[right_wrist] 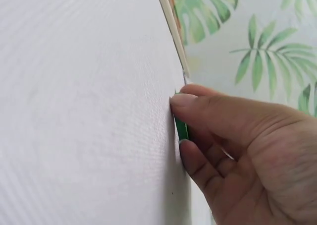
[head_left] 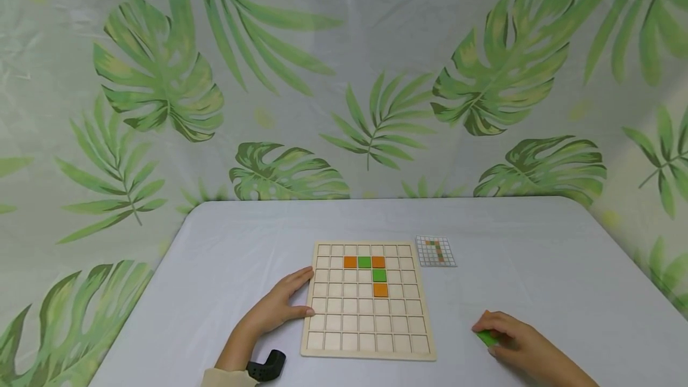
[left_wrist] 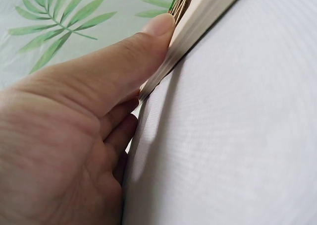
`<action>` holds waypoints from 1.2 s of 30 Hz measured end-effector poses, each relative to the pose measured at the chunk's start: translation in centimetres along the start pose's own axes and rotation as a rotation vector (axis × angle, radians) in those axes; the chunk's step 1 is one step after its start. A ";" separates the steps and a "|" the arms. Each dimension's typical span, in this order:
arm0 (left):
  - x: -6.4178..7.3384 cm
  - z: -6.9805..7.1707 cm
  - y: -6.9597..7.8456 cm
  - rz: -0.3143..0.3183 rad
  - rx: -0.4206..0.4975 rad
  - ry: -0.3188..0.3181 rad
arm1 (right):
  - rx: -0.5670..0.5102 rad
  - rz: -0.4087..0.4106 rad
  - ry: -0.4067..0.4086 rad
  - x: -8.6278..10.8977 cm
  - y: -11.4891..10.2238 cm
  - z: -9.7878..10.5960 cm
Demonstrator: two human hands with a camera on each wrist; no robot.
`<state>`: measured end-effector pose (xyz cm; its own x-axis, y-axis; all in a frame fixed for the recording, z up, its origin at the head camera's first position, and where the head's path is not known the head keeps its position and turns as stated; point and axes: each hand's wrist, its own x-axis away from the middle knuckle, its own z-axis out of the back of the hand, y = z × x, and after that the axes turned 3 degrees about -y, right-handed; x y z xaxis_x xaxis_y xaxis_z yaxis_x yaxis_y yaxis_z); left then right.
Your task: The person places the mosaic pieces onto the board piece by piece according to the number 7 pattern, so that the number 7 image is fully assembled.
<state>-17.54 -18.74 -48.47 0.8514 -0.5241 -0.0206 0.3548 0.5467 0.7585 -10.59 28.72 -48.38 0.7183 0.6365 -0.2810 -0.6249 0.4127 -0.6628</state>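
My left hand [head_left: 273, 306] rests against the left edge of a square wooden grid board [head_left: 368, 356], its thumb and fingertips spread along the rim. In the left wrist view the thumb [left_wrist: 133, 49] touches the board's edge. Set in the grid are three orange tiles and two green tiles [head_left: 364, 262], in a row with a column going down from its right end. On the table right of the board, my right hand [head_left: 518, 342] pinches a green tile [right_wrist: 182, 130] between thumb and fingers. A bit of orange shows at its fingertips, too small to identify.
A small pattern card [head_left: 436, 251] with coloured squares lies just right of the board's upper corner. The white-covered table [head_left: 258, 232] ends at a leaf-printed backdrop [head_left: 376, 76]. A black device [head_left: 269, 366] sits by the left wrist.
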 end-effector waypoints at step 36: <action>0.0 -0.1 -0.2 0.013 -0.002 0.006 | -0.015 -0.122 0.138 -13.9 -3.5 -8.6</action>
<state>-17.58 -18.77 -48.72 0.8582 -0.5130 -0.0152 0.3450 0.5547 0.7572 -15.78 12.82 -48.11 0.8243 0.4863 -0.2900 -0.5266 0.4705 -0.7080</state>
